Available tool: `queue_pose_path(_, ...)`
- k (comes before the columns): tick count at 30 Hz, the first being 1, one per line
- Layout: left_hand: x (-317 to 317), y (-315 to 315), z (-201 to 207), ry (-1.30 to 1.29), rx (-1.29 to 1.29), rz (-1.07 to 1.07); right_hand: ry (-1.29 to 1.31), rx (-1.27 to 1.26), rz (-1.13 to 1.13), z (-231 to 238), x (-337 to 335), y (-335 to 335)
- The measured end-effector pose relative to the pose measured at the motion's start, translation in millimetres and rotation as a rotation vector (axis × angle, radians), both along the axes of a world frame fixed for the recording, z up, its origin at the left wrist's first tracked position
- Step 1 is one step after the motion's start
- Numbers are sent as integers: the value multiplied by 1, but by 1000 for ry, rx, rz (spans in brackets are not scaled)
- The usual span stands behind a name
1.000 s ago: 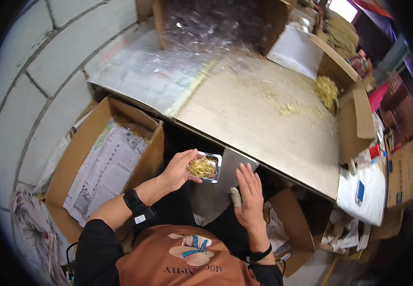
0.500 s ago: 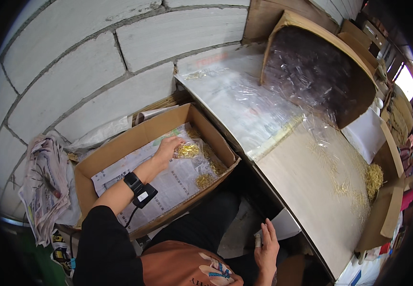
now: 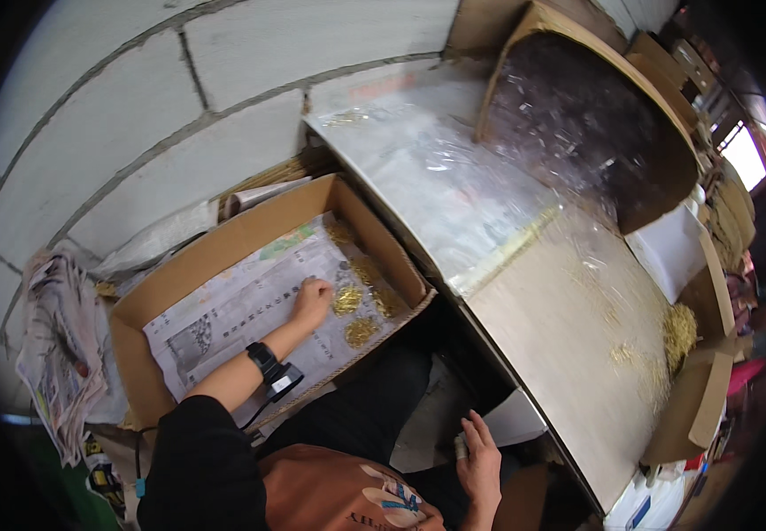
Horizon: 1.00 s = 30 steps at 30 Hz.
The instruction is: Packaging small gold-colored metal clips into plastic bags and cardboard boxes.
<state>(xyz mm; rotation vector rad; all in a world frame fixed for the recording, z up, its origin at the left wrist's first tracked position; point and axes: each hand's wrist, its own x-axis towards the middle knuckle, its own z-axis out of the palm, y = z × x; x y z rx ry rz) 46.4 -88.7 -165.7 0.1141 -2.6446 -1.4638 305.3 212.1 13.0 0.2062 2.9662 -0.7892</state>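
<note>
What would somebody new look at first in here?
Probably the shiny gold clump at the right edge of the table, bright and tangled. Next, maybe the big open cardboard box of clear plastic pieces at the table's far end. Then the left hand beside little gold bundles in the newspaper-lined box.

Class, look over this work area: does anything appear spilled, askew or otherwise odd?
Yes: thin gold-coloured strands lie scattered across the pale flat tabletop, apart from the dense gold-coloured clump near its right edge. They look spilled, lying loose outside it.
</note>
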Motion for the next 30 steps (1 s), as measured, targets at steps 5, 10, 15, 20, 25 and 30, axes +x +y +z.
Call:
queue_pose_path(5,-6,-5,-8,-91,-67,-280,91,-7,34,18,4,19)
queue_pose_path(10,-12,-44,62,58,-402,-303,290,48,-76,32,-18,107)
queue_pose_path(15,-40,142,198,159,24,-706,64,375,-646,44,-62,328)
queue_pose_path(20,-41,355,218,309,78,-1017,-272,460,-669,3,-117,381)
queue_pose_path(25,-66,504,198,743,-235,-1013,-80,417,-327,-1,-97,298)
queue_pose_path(30,-74,570,158,781,-511,-861,-58,375,-119,12,-59,280)
